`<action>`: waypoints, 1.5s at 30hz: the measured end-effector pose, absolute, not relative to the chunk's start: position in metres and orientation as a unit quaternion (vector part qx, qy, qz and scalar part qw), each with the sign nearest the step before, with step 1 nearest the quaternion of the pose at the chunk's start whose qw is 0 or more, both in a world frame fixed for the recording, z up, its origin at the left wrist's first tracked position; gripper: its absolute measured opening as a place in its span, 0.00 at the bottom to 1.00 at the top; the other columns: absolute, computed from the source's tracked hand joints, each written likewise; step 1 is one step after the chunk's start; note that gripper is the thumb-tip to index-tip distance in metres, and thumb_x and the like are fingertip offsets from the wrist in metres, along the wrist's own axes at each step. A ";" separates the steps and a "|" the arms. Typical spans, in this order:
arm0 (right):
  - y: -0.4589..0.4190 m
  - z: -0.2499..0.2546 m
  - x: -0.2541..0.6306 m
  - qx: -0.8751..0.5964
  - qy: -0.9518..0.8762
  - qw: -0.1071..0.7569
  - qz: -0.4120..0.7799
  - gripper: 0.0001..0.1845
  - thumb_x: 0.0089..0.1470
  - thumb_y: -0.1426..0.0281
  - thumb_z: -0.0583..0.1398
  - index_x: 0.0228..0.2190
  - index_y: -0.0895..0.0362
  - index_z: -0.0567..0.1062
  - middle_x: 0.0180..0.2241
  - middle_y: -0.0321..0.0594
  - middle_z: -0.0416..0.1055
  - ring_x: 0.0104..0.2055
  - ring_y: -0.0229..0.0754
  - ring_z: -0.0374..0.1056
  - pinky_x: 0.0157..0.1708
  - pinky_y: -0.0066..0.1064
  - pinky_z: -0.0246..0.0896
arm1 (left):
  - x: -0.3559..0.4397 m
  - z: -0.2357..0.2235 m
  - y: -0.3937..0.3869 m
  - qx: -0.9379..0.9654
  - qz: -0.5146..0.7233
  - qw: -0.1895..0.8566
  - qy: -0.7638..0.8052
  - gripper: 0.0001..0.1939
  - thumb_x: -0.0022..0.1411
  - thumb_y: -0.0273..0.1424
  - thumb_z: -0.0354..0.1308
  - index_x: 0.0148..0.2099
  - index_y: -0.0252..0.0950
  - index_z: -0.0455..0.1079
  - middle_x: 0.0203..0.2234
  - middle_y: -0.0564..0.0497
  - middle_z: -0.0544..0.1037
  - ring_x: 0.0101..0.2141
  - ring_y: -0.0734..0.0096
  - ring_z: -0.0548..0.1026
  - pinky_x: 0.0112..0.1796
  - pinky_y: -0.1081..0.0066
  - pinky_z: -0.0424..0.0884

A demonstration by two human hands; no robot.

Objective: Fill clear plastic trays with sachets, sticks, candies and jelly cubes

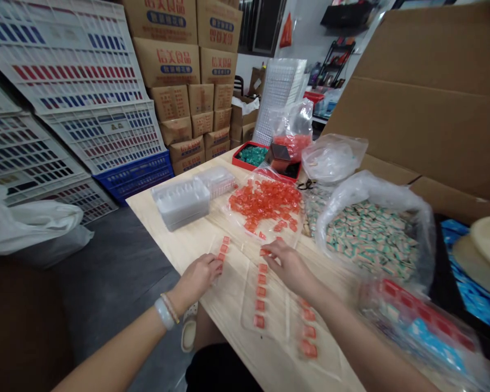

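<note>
My right hand [288,265] is closed in a pinch at a small red square piece [264,252], at the far end of a row in a clear plastic tray [249,321]. More red pieces lie spaced along that row toward me. My left hand [202,276] curls its fingers at the near end of another red row [224,245] in a second clear tray; its fingertips are close together at a red piece, partly hidden. A third row of red pieces [309,332] lies partly under my right forearm. Beyond the hands, a pile of red pieces [265,201] rests on clear plastic.
Stacked clear trays [182,201] stand at the table's left edge. A red box [251,155] of green pieces sits at the back. To the right are a big bag of striped square pieces [367,234] and a blurred clear package [424,321]. Crates [106,130] and cartons [175,60] line the left.
</note>
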State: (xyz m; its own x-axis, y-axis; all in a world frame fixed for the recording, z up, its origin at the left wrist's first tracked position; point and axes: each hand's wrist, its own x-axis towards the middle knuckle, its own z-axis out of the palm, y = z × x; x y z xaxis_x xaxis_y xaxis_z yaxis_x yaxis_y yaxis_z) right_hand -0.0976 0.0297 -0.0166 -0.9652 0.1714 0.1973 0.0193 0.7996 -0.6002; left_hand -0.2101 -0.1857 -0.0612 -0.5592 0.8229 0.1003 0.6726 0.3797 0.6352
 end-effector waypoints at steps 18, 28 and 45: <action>-0.084 -0.048 -0.125 0.096 -0.952 0.067 0.281 0.13 0.48 0.80 0.51 0.33 0.58 0.72 0.33 0.40 0.67 0.37 0.39 0.63 0.38 0.30 0.60 | -0.189 -0.068 -0.212 0.375 0.421 0.080 0.822 0.16 0.55 0.21 0.45 0.45 0.33 0.65 0.37 0.44 0.72 0.38 0.68 0.70 0.41 0.64 0.66; -0.094 -0.066 -0.109 0.053 -0.955 0.121 0.267 0.12 0.49 0.79 0.52 0.34 0.58 0.71 0.33 0.43 0.68 0.38 0.43 0.62 0.39 0.36 0.59 | -0.188 -0.071 -0.216 0.415 0.419 0.066 0.805 0.15 0.54 0.20 0.45 0.43 0.33 0.65 0.35 0.46 0.71 0.37 0.70 0.69 0.41 0.67 0.66; -0.090 -0.053 -0.097 -0.026 -0.934 0.118 0.336 0.10 0.46 0.82 0.50 0.25 0.58 0.68 0.30 0.39 0.65 0.34 0.39 0.62 0.37 0.31 0.59 | -0.171 -0.064 -0.217 0.446 0.410 0.087 0.791 0.11 0.55 0.21 0.47 0.37 0.37 0.67 0.31 0.50 0.68 0.35 0.71 0.67 0.38 0.71 0.64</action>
